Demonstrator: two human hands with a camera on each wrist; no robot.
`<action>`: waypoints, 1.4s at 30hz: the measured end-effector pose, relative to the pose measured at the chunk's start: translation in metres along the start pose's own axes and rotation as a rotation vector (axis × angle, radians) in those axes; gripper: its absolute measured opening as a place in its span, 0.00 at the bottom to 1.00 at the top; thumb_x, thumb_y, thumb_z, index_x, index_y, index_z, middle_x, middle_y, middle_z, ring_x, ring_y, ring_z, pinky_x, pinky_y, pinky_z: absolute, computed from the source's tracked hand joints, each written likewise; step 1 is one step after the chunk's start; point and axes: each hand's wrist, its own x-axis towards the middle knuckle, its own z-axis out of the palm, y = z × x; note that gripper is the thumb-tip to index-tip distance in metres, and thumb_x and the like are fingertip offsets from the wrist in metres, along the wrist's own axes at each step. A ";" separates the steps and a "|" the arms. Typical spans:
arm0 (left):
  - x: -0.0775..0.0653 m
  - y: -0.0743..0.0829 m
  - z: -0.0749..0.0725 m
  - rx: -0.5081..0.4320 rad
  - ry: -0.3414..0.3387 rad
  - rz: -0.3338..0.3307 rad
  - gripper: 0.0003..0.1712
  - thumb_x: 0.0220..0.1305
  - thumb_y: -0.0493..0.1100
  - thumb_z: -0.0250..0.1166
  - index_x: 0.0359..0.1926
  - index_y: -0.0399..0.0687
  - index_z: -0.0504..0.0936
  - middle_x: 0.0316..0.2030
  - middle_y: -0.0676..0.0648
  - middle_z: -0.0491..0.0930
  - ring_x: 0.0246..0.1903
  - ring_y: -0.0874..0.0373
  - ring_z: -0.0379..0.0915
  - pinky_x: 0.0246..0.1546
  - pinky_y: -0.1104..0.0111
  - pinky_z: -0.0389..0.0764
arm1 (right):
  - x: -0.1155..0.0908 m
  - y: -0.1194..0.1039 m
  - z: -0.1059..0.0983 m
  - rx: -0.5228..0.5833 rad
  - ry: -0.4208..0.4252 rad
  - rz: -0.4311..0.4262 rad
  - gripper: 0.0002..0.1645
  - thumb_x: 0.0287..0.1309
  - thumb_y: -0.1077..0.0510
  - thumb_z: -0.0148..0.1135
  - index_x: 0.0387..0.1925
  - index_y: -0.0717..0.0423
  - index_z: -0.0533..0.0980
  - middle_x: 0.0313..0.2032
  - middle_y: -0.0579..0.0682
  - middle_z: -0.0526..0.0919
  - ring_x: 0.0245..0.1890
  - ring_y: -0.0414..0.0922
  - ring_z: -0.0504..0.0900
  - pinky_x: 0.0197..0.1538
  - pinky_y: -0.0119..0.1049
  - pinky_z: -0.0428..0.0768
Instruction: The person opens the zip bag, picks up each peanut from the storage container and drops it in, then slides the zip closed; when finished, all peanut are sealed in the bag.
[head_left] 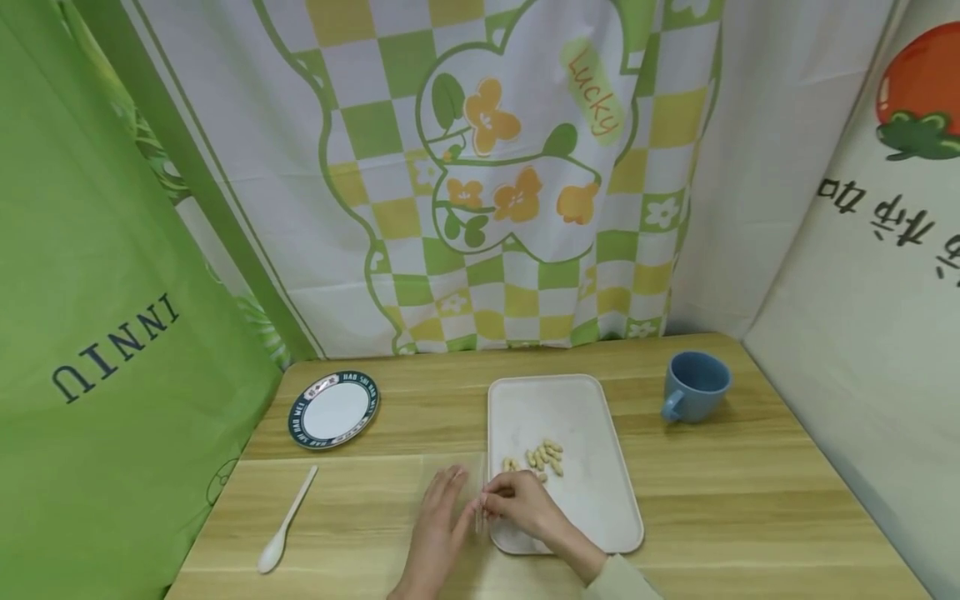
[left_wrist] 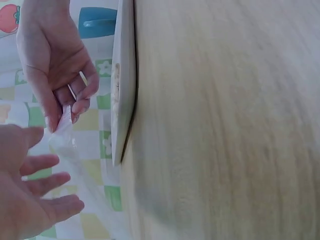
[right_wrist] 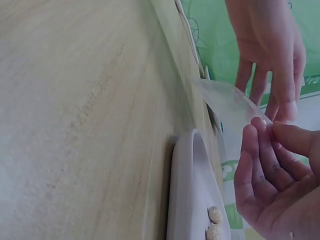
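My right hand (head_left: 531, 505) pinches the edge of a clear plastic bag (right_wrist: 225, 100) between thumb and fingers, above the near left side of a pale tray (head_left: 592, 512). Thin and see-through, the bag stretches leftward from that pinch in the right wrist view. Beside it is my left hand (head_left: 437, 525), its fingers spread apart and loosely extended in the left wrist view; whether its thumb touches the bag cannot be made out. Several unshelled peanuts (head_left: 552, 454) lie on the tray, partly behind the right hand.
A white plate (head_left: 333, 411) with a dark patterned rim sits at the back left of the wooden table (head_left: 720, 517). Nearer on the left lies a white spoon (head_left: 288, 521). At the back right stands a blue mug (head_left: 696, 387). Printed curtains (head_left: 517, 275) surround the table.
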 end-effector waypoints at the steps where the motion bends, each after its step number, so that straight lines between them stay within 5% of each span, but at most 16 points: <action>1: 0.001 0.001 -0.001 -0.005 0.015 -0.018 0.19 0.63 0.42 0.64 0.53 0.39 0.78 0.55 0.41 0.75 0.56 0.42 0.69 0.51 0.50 0.75 | 0.000 0.000 0.000 -0.014 -0.005 -0.002 0.08 0.60 0.63 0.63 0.32 0.67 0.81 0.24 0.55 0.84 0.25 0.48 0.83 0.31 0.46 0.83; 9: 0.006 0.004 -0.007 -0.262 -0.069 -0.236 0.11 0.65 0.47 0.63 0.38 0.44 0.81 0.34 0.54 0.77 0.33 0.61 0.74 0.31 0.73 0.77 | -0.002 -0.001 0.003 -0.192 -0.023 -0.057 0.04 0.54 0.65 0.64 0.27 0.58 0.83 0.23 0.45 0.82 0.22 0.34 0.79 0.28 0.27 0.78; 17: 0.008 0.004 -0.004 -0.464 -0.111 -0.316 0.11 0.64 0.43 0.64 0.37 0.37 0.82 0.29 0.47 0.82 0.28 0.64 0.76 0.27 0.73 0.79 | -0.003 0.000 0.003 -0.258 -0.027 -0.112 0.06 0.45 0.69 0.64 0.23 0.56 0.82 0.17 0.42 0.80 0.19 0.29 0.74 0.26 0.24 0.74; 23: 0.012 0.019 -0.017 -0.625 -0.164 -0.393 0.12 0.68 0.38 0.59 0.42 0.29 0.80 0.33 0.39 0.82 0.28 0.57 0.79 0.29 0.58 0.83 | -0.002 0.000 0.002 -0.218 -0.024 -0.136 0.07 0.50 0.65 0.68 0.20 0.57 0.80 0.17 0.43 0.80 0.19 0.30 0.74 0.25 0.25 0.74; 28: 0.003 0.004 -0.006 -0.670 -0.184 -0.431 0.14 0.70 0.38 0.56 0.43 0.29 0.81 0.34 0.38 0.83 0.28 0.58 0.80 0.30 0.58 0.83 | -0.009 0.004 0.005 -0.160 -0.032 -0.115 0.10 0.56 0.57 0.68 0.22 0.56 0.81 0.20 0.44 0.82 0.21 0.32 0.76 0.26 0.26 0.76; 32: -0.003 0.000 -0.004 -0.589 -0.171 -0.404 0.12 0.68 0.38 0.58 0.37 0.31 0.82 0.29 0.41 0.83 0.26 0.59 0.79 0.26 0.65 0.83 | -0.013 0.006 0.007 -0.175 -0.025 -0.110 0.12 0.60 0.54 0.65 0.23 0.55 0.81 0.20 0.45 0.82 0.22 0.33 0.77 0.27 0.26 0.75; 38: -0.001 0.003 -0.004 -0.229 -0.108 -0.264 0.09 0.63 0.37 0.60 0.25 0.47 0.77 0.17 0.58 0.71 0.17 0.70 0.62 0.20 0.75 0.68 | -0.011 0.003 0.009 -0.212 0.024 -0.149 0.13 0.62 0.53 0.62 0.24 0.54 0.81 0.19 0.42 0.80 0.23 0.31 0.75 0.31 0.26 0.74; 42: 0.003 0.007 -0.005 -0.093 -0.064 -0.210 0.09 0.58 0.37 0.60 0.23 0.51 0.73 0.17 0.61 0.66 0.17 0.70 0.58 0.20 0.75 0.63 | -0.008 0.000 0.010 -0.209 0.044 -0.154 0.12 0.62 0.55 0.62 0.24 0.54 0.81 0.18 0.43 0.79 0.21 0.31 0.73 0.30 0.26 0.73</action>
